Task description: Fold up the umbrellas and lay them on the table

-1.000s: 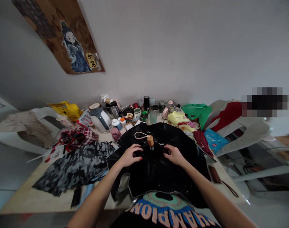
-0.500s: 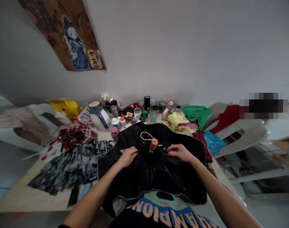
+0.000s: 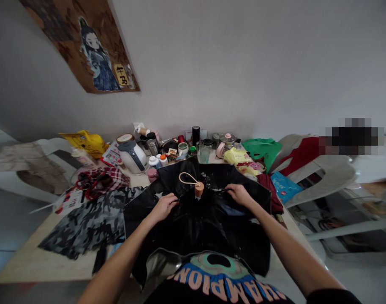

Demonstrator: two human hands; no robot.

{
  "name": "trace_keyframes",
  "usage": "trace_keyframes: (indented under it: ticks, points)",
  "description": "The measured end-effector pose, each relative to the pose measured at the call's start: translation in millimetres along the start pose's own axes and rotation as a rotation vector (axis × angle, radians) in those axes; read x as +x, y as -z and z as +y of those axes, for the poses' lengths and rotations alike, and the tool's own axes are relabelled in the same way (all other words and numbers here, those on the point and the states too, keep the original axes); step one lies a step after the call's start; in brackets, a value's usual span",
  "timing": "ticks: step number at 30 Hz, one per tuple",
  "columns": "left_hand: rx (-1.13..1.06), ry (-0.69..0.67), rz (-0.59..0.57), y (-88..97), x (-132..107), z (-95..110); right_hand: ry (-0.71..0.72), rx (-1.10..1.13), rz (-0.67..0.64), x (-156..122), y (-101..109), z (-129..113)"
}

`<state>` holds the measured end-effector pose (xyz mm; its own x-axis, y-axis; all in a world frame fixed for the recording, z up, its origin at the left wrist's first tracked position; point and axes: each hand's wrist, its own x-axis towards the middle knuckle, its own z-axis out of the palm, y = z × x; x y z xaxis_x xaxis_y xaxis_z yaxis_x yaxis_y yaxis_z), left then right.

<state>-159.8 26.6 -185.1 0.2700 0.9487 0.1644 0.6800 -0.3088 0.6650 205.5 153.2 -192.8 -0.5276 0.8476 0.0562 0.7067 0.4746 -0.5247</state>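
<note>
A black umbrella [image 3: 199, 232] lies partly spread between my arms, its inside facing me. From its centre rises a short wooden handle [image 3: 199, 188] with a pale cord loop [image 3: 187, 178]. My left hand [image 3: 164, 207] is closed, thumb and fingers pinching the umbrella left of the handle. On the other side my right hand [image 3: 240, 194] pinches what looks like a rib. The handle stands free between both hands. Left of the umbrella, a folded grey camouflage cloth item [image 3: 88, 223] with pleats lies on the table.
Behind the umbrella stand an electric kettle [image 3: 132, 157], pill bottles [image 3: 154, 162], a black flask [image 3: 196, 136] and a glass teapot [image 3: 226, 143]. Bags, including a green bag [image 3: 264, 151], crowd the right. White chairs [image 3: 326, 177] flank the table [image 3: 34, 266]. Another person [image 3: 302, 154] is at the right.
My hands have moved slightly farther apart, the left one leftward. The umbrella's canopy is spread a bit more, and the handle has shifted a little left and up.
</note>
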Motion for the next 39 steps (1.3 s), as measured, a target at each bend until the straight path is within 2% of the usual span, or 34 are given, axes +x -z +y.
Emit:
trace_keyframes:
  ticks: [2,4,11,16,19,21,23,25,27,29,31,34,37,39]
  points:
    - [0.015,0.011,-0.004,4.3,-3.9,-1.9,-0.012,-0.029,0.033,0.0,17.2,7.6]
    - [0.033,0.021,-0.013,1.0,-4.8,-3.7,-0.035,-0.061,0.036,-0.8,24.0,12.3]
    - [0.134,0.138,0.013,-21.9,1.1,-14.4,-0.163,-0.158,-0.04,-17.2,3.7,14.6]
    - [0.158,0.194,0.082,-18.6,-1.2,-1.5,-0.231,-0.158,0.016,-32.1,15.4,6.3]
    - [0.126,0.146,0.069,-5.6,-5.2,6.1,-0.121,0.051,-0.043,-40.3,21.4,-12.6]
    - [0.167,0.172,0.148,12.2,-7.3,0.3,-0.038,0.227,-0.111,-45.4,19.8,-28.5]
    - [0.25,0.336,0.327,35.5,-10.7,-15.6,-0.01,0.315,-0.157,-49.5,14.6,-42.9]
    - [0.327,0.61,0.432,58.2,-18.9,-37.5,-0.015,0.333,-0.17,-52.3,8.1,-53.4]
    - [0.371,0.835,0.363,73.8,-34.2,-58.5,-0.014,0.34,-0.158,-54.2,2.5,-59.2]
    - [0.363,0.945,0.288,80.3,-55.8,-73.5,-0.007,0.343,-0.131,-56.8,-1.1,-61.2]
    - [0.322,0.967,0.266,80.8,-79.7,-80.8,-0.013,0.341,-0.119,-60.9,-3.2,-60.4]
    - [0.245,0.938,0.245,79.8,-109.1,-80.3,-0.051,0.343,-0.121,-68.3,-5.7,-56.7]
    - [0.158,0.839,0.276,81.7,-120.0,-71.9,-0.093,0.376,-0.129,-72.0,-8.1,-53.3]
    - [0.117,0.765,0.353,82.2,-117.1,-63.8,-0.113,0.401,-0.134,-71.6,-9.3,-52.6]
